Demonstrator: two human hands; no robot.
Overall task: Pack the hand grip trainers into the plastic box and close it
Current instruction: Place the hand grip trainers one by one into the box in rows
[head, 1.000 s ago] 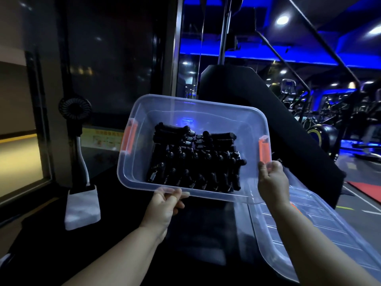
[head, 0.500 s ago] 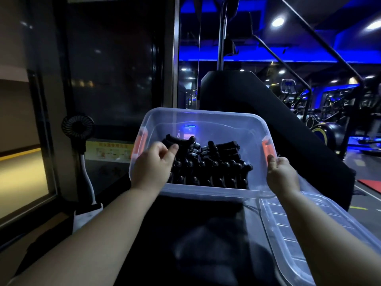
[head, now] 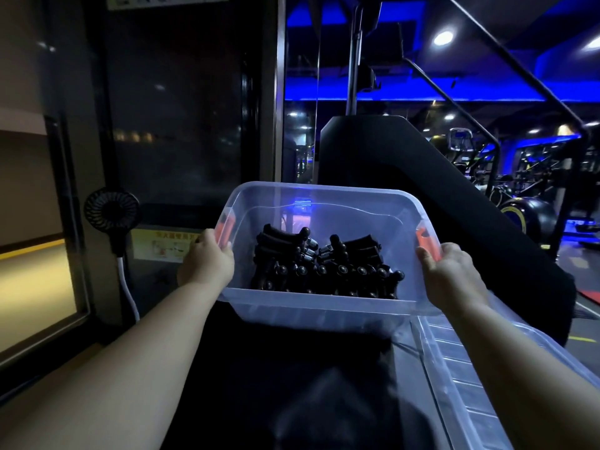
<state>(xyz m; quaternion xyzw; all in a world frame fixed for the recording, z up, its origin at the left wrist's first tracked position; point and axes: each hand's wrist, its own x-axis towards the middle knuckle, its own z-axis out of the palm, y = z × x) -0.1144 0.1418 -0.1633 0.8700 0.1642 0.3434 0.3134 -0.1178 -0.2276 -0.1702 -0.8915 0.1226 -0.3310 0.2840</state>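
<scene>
open box of grip trainers held at both ends

the clear plastic box (head: 324, 203) sits in the middle of the view, lidless, its long side facing the person. inside it, a heap of black hand grip trainers (head: 324, 271) lies on the floor of the box, packed toward the near wall, with curved handles, round knobs and small metal springs showing.

the left hand (head: 207, 264) grips the left short end of the box, fingers curled over the rim just beside the orange latch (head: 225, 227). the right hand (head: 454, 277) grips the right short end the same way, its thumb on the rim right below the other orange latch (head: 427, 241). the two hands are well apart, the box between them, both forearms stretched forward.

the box is above a dark black surface (head: 292, 368); whether its base rests on it or is held just clear cannot be told. the clear lid (head: 470, 368) lies to the right, beside and partly under the right forearm, its ribbed face up, apart from the box opening.

to the left, a small black fan (head: 112, 212) stands against a dark glass panel, a white cable (head: 128, 287) hanging from it, and a yellow sticker (head: 165, 245) is just beside it. behind the box rises a black gym machine (head: 422, 190) under blue lighting.
</scene>
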